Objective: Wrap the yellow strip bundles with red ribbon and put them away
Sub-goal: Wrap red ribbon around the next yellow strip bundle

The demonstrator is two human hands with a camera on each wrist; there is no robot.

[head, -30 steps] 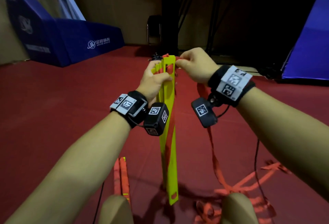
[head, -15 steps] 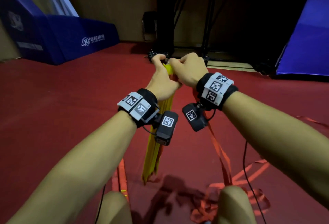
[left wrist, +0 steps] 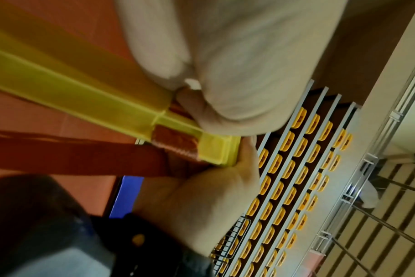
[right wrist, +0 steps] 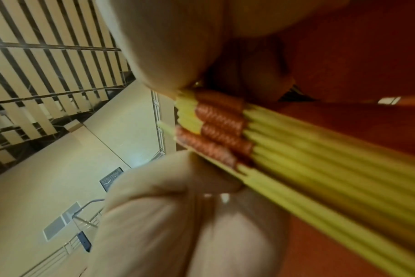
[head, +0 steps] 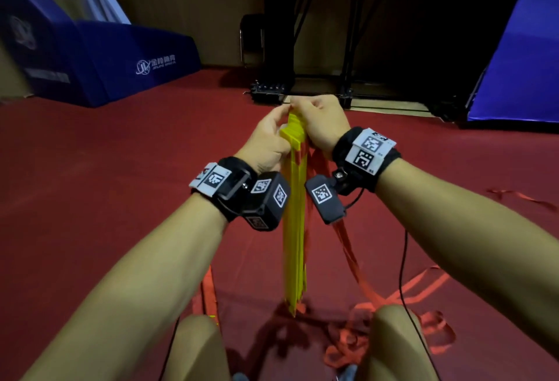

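Rotation of yellow strip bundle (head: 295,229) to edge-on. Gripped at top by left hand (head: 269,141) and right hand (head: 320,120); red ribbon (head: 348,247) wrapping underway.

Upright yellow strip bundle (head: 295,229), top end held between left hand (head: 269,146) and right hand (head: 320,122); red ribbon (head: 360,279) laced through its top, slack tail hanging below right hand.

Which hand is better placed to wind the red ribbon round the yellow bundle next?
Probably the right hand: the red ribbon hangs on its side, from under it down to the floor. The left hand grips the yellow bundle top and can steady it.
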